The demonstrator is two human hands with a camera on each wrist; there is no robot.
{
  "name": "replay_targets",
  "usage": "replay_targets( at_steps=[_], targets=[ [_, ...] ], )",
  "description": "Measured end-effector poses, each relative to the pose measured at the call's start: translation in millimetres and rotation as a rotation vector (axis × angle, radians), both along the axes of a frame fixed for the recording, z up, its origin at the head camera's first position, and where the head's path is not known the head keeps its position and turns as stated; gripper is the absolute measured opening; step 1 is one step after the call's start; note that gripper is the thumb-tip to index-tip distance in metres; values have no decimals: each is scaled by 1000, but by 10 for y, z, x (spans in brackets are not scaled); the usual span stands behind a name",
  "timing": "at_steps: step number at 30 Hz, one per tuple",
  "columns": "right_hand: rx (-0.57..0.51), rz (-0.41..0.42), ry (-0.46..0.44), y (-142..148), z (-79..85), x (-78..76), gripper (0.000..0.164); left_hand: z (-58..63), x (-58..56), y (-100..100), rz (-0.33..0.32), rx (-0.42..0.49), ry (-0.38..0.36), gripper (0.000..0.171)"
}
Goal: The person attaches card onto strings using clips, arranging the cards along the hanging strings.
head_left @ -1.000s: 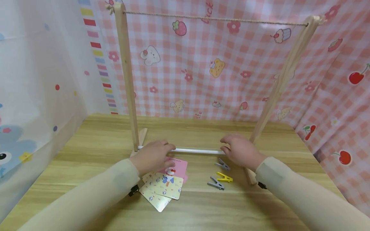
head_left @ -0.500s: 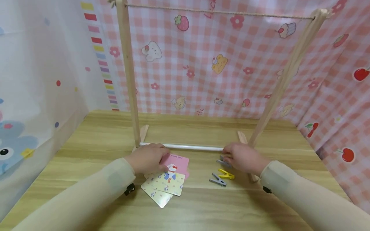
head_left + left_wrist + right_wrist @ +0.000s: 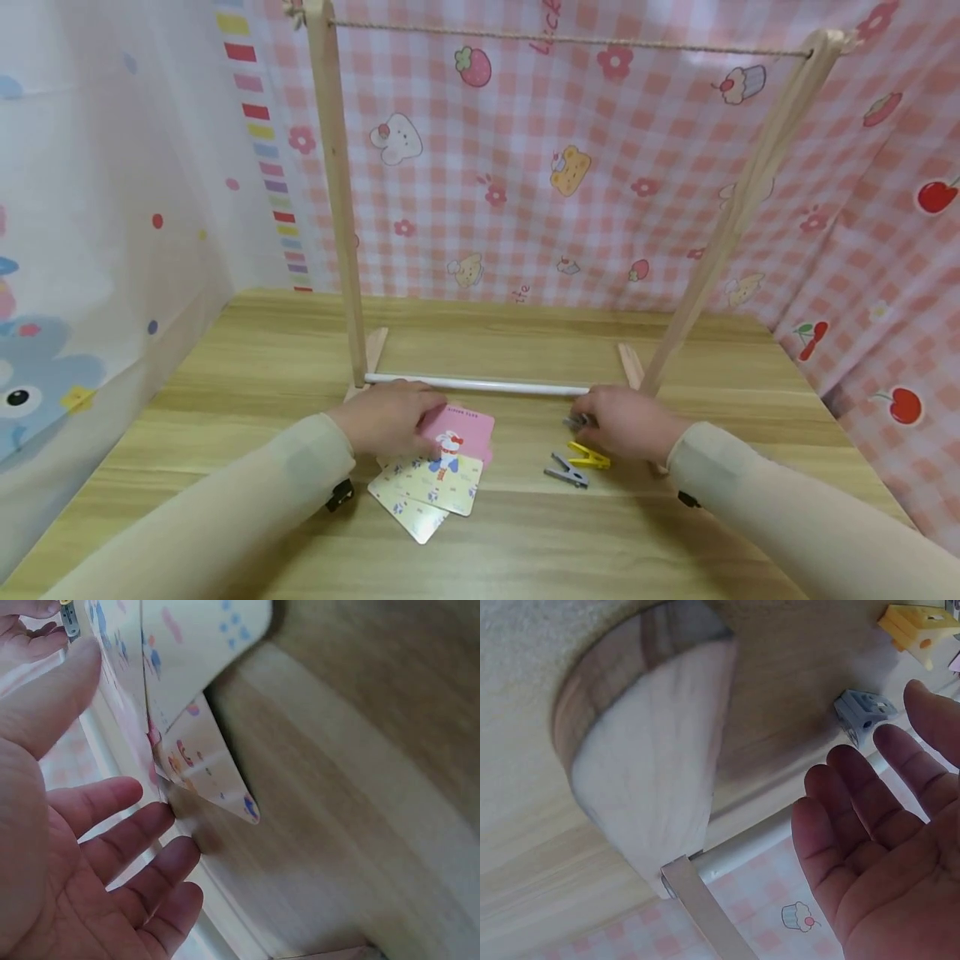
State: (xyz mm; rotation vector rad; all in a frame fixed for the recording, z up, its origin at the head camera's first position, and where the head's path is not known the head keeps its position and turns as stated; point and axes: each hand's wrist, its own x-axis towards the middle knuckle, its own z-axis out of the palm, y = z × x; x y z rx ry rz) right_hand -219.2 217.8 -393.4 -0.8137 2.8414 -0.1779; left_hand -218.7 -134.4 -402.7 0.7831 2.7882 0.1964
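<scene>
My left hand is at the upper left of several overlapping cards, its thumb and fingers loosely spread over the pink card. Pale yellow patterned cards lie overlapping in front of it. The left wrist view shows relaxed fingers with nothing between them, thumb close to the cards. My right hand is low over a grey clothespin, partly hidden by its fingertips. In the right wrist view a gap shows between the fingers and that clothespin. A yellow clothespin and another grey clothespin lie nearer me.
A wooden stand surrounds the work: a left post, a right post, a rope strung between their tops and a white rod low down. Checked cloth hangs behind the table.
My right hand has come down over the far grey clothespin, its fingertips now covering part of it. My left hand has settled slightly lower and left by the cards. The head view shifted a little.
</scene>
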Motion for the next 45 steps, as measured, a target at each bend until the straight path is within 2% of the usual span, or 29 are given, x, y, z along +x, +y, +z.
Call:
replay_targets(
  at_steps=[5, 12, 18, 25, 32, 40, 42, 45],
  targets=[
    [17, 34, 20, 0, -21, 10, 9, -13, -11, 28, 12, -2, -8, 83],
    [30, 36, 28, -36, -24, -2, 4, -10, -35, 38, 31, 40, -40, 87],
    [27, 31, 44, -61, -26, -21, 9, -22, -50, 32, 27, 76, -5, 87],
    [24, 23, 73, -71, -40, -22, 12, -44, -91, 12, 19, 117, 38, 71],
    [-20, 24, 118, -68, -17, 2, 14, -26, -93, -7, 43, 175, 25, 59],
    [-123, -57, 61, -99, 82, 13, 13, 41, -80, -28, 90, 268, -17, 46],
    [-144, -60, 70, -111, 115, 14, 24, 60, -83, -29, 109, 313, -37, 41],
    [-160, -43, 131, -130, 164, 15, 40, 104, -80, -26, 147, 391, -80, 33]
  ],
)
